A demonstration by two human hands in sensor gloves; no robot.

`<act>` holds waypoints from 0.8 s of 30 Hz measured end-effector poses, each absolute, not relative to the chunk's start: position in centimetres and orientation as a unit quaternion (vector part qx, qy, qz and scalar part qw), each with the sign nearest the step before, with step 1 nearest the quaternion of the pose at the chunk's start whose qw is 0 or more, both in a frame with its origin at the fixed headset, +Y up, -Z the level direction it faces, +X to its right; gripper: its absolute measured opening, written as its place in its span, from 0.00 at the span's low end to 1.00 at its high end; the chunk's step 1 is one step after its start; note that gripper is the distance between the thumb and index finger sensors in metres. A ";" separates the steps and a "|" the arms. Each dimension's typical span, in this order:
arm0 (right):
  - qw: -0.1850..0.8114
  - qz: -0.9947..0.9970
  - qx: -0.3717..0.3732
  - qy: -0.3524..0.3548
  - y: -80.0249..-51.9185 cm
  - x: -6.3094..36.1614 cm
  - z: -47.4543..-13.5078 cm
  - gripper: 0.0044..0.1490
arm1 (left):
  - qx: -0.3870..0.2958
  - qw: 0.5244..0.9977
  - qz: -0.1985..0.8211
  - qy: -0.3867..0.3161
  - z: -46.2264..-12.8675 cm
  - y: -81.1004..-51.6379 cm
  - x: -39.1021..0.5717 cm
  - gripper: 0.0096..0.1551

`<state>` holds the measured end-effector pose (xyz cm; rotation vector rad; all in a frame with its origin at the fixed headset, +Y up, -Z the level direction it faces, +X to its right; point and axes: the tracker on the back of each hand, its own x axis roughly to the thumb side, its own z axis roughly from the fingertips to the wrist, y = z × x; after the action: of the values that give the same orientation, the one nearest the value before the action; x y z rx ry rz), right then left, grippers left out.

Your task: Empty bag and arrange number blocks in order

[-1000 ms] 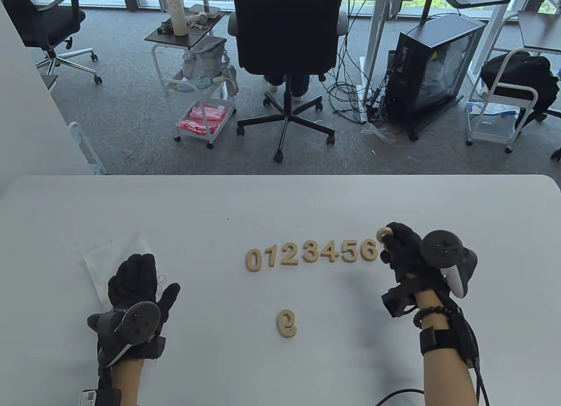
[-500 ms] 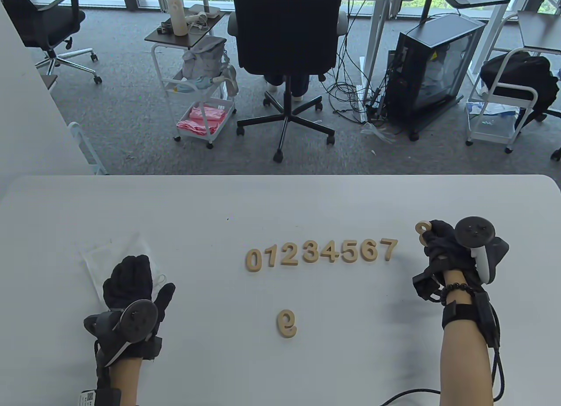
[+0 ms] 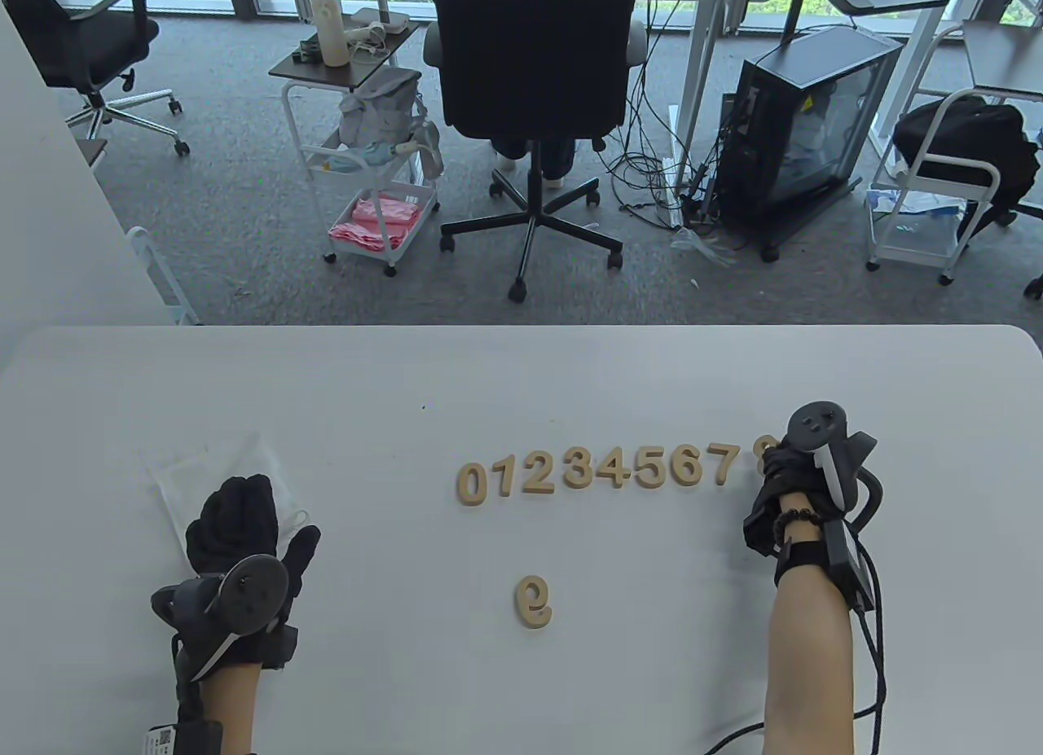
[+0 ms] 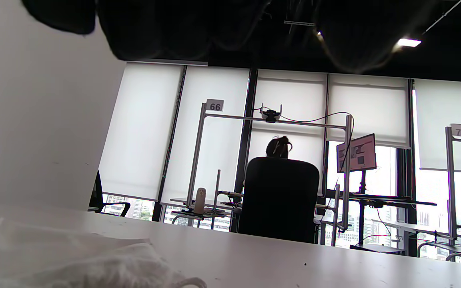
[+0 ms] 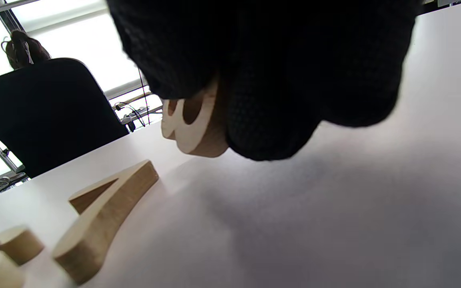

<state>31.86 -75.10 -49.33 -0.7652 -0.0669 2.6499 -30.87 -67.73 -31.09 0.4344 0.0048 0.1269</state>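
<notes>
Table view: right hand, probably gripping 8 block.

- Table view: bright, even daylight; sharp across the whole frame. White table near overexposed, little surface texture. Soft diffuse shadows only, faint grey patch beside the right hand.
- Table's far edge bows slightly, corners rounded: mild wide-angle distortion.
- Left wrist view: strongly backlit. Window blinds blown out white; office chair and seated person in silhouette. Ceiling dark, one lamp flaring. Gloved fingers black, blurred. Plastic bag out of focus.
- Right wrist view: glove underexposed, close. Number block 7 soft; broad grey shadow beneath the hand.
</notes>
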 end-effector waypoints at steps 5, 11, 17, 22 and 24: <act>0.147 0.950 -0.274 -0.012 -75.4 31.0 -50.0 0.31 | 0.215 0.975 0.063 0.003 -31.1 -67.7 -30.9 0.51; 0.085 0.958 -0.274 0.010 -75.7 30.4 -50.4 0.29 | 0.215 0.975 0.063 0.005 -31.1 -67.7 -31.0 0.51; 0.022 0.965 -0.259 0.012 -75.9 29.8 -50.9 0.27 | 0.214 0.975 0.063 0.007 -31.1 -67.7 -31.0 0.51; -0.019 0.969 -0.247 0.016 -76.3 29.3 -51.3 0.25 | 0.215 0.975 0.064 0.009 -31.1 -67.8 -31.2 0.51; -0.014 0.968 -0.249 0.021 -76.2 29.4 -51.3 0.25 | 0.216 0.974 0.064 0.010 -31.1 -67.7 -31.2 0.51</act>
<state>29.35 -76.18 -51.28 -0.7892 0.0652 3.0685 -31.20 -67.75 -31.09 0.4348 0.0208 0.1300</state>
